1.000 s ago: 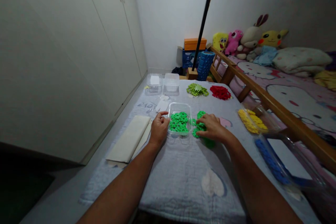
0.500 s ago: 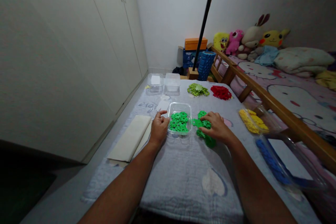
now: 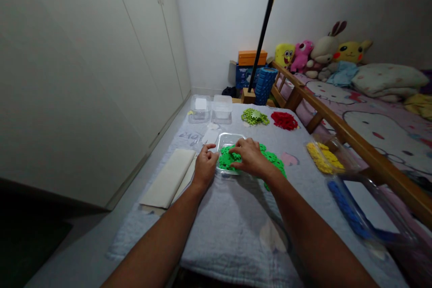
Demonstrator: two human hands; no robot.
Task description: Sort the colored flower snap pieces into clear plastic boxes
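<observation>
One right hand [image 3: 252,157], now over tub [image 3: 231,134]

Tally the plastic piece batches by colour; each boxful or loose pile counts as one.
Green: 2 (boxed green pieces, loose green pile)
Lime: 1 (lime pile)
Red: 1 (red pile)
Yellow: 1 (boxed yellow pieces)
Blue: 1 (boxed blue pieces)
Total: 6

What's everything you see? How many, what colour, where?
Middle tub: one, clear, centre
Green pieces: many, green, in and beside tub
Far tubs: at least two, clear, back left
Lime pile: one, lime, back
Red pile: one, red, back
Yellow pieces: many, yellow, right
Blue pieces: many, blue, right
Folded sheet: one, beige, left
Plush toys: several, mixed, back right
Wardrobe: one, white, left
Left hand: one, tub's left
Right hand: one, over tub
</observation>
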